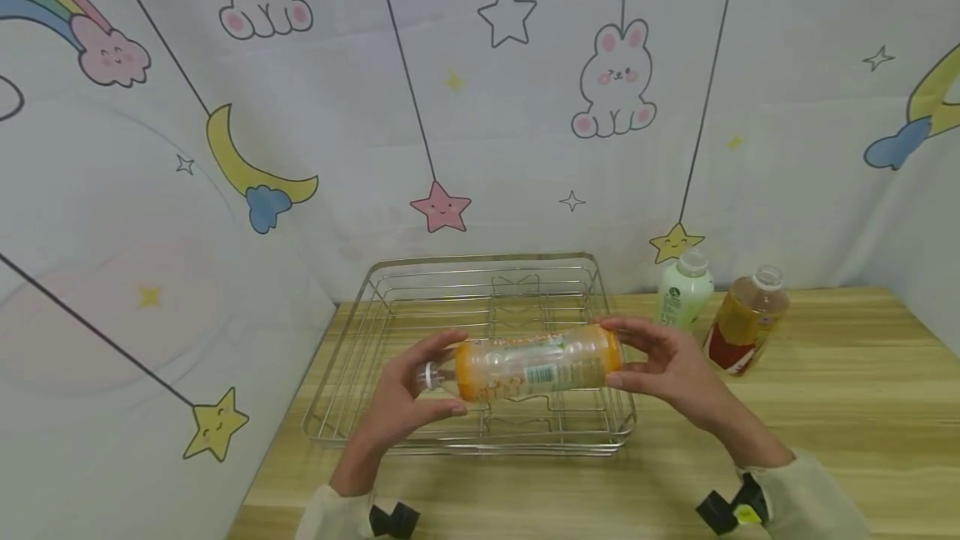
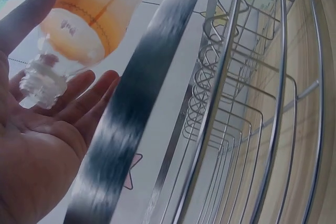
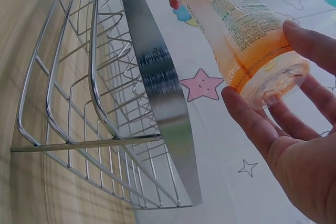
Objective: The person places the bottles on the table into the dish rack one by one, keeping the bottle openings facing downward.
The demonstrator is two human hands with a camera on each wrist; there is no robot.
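A clear plastic bottle (image 1: 536, 363) with an orange-banded label lies sideways in the air above a wire rack (image 1: 468, 450), its uncapped neck pointing left. My right hand (image 1: 678, 369) grips it by the base; in the right wrist view the thumb and forefinger press on opposite sides of the orange band. Around the neck and shoulder, my left hand (image 1: 408, 398) is spread, fingers above and thumb below in the head view. The left wrist view shows the threaded mouth (image 2: 44, 85) over the palm, with the fingers loosely extended.
Right of the rack stand a pale green bottle (image 1: 684, 294) and an amber bottle with a red label (image 1: 746, 319), both uncapped. The rack's flat metal rim (image 2: 136, 103) runs close by the left hand. A printed cloth (image 1: 517, 165) hangs behind the wooden table (image 1: 840, 407).
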